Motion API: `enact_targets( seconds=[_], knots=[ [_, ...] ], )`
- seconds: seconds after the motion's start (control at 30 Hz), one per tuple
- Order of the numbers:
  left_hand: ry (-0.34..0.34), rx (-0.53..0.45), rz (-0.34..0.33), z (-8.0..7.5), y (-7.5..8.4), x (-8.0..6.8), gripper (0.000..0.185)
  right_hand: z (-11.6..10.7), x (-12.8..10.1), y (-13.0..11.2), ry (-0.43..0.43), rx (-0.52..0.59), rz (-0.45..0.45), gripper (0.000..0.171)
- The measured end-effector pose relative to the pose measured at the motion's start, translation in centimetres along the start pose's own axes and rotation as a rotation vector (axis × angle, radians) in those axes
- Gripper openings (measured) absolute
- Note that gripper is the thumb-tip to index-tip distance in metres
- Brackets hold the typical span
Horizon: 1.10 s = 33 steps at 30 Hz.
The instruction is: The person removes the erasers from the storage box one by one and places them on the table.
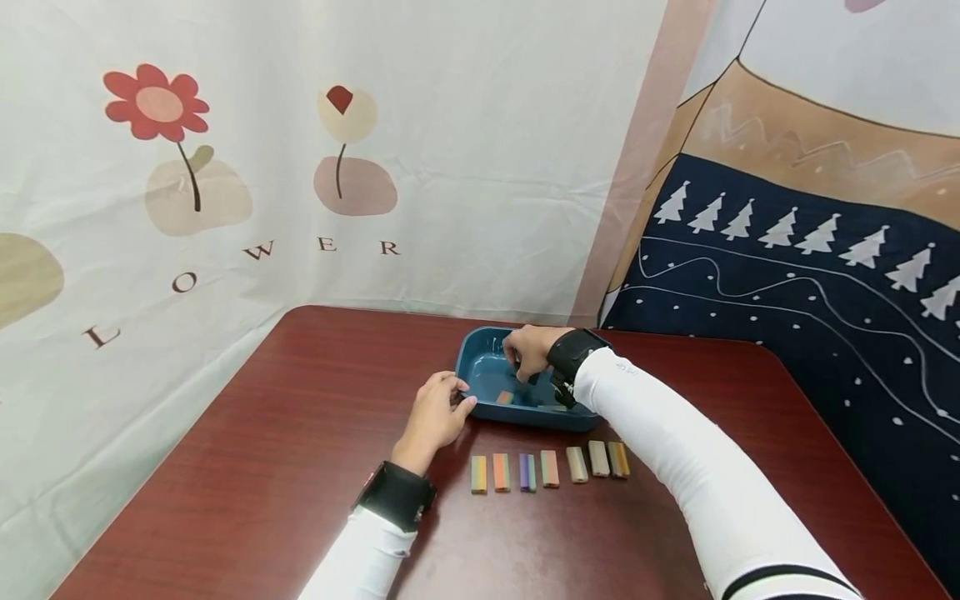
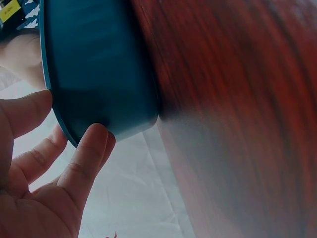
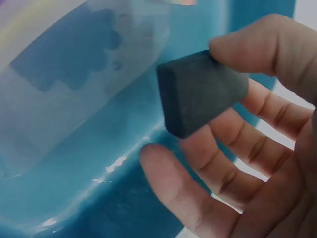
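Observation:
My right hand (image 1: 533, 348) reaches down into a blue plastic basin (image 1: 517, 413). In the right wrist view it pinches a dark grey block (image 3: 203, 94) with slanted sides, thumb on top and fingers beneath, over the basin's glossy floor. At the basin's near left corner is my left hand (image 1: 435, 414); the left wrist view has its thumb and fingers on both sides of the rim. Inside the basin lies a small orange-and-green block (image 1: 506, 397), with a pale piece (image 1: 552, 407) partly hidden close to the front wall.
On the reddish-brown table (image 1: 330, 417), several small two-tone and pale blocks (image 1: 550, 469) lie in a row in front of the basin. A printed cloth (image 1: 465, 167) hangs behind the table, and a dark blue patterned one (image 1: 810, 292) stands to the right.

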<state>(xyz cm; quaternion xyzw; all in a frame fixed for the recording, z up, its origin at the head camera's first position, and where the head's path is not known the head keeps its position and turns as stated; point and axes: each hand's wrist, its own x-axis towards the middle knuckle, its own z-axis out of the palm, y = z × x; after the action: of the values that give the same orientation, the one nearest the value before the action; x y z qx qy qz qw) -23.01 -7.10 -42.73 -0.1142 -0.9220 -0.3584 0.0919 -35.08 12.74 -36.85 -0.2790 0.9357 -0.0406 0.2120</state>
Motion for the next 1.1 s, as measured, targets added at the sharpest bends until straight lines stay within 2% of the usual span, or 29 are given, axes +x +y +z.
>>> enact_targets(
  seconds=[0.2, 0.33, 0.5, 0.67, 0.8, 1.0, 1.1],
  knots=[
    [0.001, 0.009, 0.01, 0.0, 0.1, 0.3, 0.018, -0.9, -1.8, 0.4, 0.076, 0.135, -0.013, 0.02],
    [0.0, 0.004, 0.0, 0.0, 0.2, 0.4, 0.019, -1.0, -3.3, 0.6, 0.139, 0.189, -0.078, 0.024],
    [-0.016, 0.002, -0.02, -0.2, 0.2, 0.3, 0.02, -0.5, -5.8, 0.9, 0.262, 0.26, -0.174, 0.022],
    [-0.026, -0.004, -0.027, -0.1, 0.1, 0.2, 0.021, 0.9, -8.4, 1.6, 0.399, 0.359, -0.206, 0.021],
    [-0.03, -0.007, -0.026, -0.1, 0.0, 0.0, 0.02, 2.4, -10.4, 2.2, 0.485, 0.454, -0.202, 0.021],
    [-0.04, -0.014, -0.033, -0.4, 0.0, -0.1, 0.021, 5.0, -12.7, 3.2, 0.563, 0.623, -0.139, 0.021],
    [-0.043, -0.018, -0.035, -0.4, 0.1, 0.0, 0.021, 5.5, -14.5, 2.8, 0.6, 0.688, -0.11, 0.02]
  ],
)
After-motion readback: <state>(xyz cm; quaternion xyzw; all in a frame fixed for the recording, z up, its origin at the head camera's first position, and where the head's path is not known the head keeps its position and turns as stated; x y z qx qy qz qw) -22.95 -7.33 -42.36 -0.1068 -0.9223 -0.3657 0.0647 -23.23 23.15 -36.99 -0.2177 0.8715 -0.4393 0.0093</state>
